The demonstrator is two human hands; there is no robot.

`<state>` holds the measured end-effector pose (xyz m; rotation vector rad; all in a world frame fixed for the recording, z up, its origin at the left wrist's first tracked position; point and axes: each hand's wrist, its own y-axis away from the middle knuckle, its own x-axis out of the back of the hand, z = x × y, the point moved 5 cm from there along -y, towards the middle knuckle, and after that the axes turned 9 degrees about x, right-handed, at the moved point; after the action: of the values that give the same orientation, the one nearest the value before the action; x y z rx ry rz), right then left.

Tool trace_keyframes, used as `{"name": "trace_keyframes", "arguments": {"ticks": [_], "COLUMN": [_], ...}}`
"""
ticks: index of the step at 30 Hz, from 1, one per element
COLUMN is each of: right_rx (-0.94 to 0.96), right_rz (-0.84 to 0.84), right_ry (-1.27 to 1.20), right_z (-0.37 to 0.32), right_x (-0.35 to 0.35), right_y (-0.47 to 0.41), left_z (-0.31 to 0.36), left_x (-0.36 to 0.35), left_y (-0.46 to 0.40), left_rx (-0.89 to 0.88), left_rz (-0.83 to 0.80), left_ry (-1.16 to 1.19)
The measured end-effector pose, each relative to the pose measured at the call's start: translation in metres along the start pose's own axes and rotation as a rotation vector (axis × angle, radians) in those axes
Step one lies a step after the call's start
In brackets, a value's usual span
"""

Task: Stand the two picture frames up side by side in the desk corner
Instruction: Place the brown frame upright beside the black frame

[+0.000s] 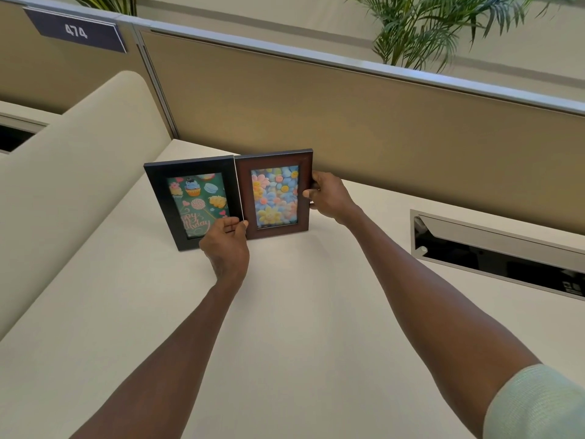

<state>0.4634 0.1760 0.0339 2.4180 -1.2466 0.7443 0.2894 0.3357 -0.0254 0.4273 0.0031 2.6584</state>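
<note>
Two picture frames stand upright on the cream desk (285, 312), side by side and touching, near the corner where the tan partitions meet. The black frame (158, 198) on the left shows a birthday picture with cupcakes. The brown frame (243, 198) on the right shows coloured flowers. My left hand (226, 245) pinches the black frame's lower right corner, thumb on the front. My right hand (329, 198) grips the right edge of the brown frame.
A tan partition (380, 131) runs behind the frames, and a rounded cream panel (79, 160) borders the left side. A cable slot with a raised metal flap (493, 248) is cut into the desk at the right. Palm leaves (443, 30) hang above the partition.
</note>
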Motion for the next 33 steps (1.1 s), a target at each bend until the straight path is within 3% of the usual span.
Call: {"name": "trace_keyframes", "arguments": {"ticks": [33], "right_rx": [-0.041], "right_rz": [0.021], "right_ry": [0.02], "right_z": [0.017], "right_x": [-0.008], "right_y": [0.013], "left_z": [-0.022], "left_x": [0.002], "left_y": [0.006], "left_rx": [0.081], "left_rz": [-0.012], "left_ry": [-0.071]}}
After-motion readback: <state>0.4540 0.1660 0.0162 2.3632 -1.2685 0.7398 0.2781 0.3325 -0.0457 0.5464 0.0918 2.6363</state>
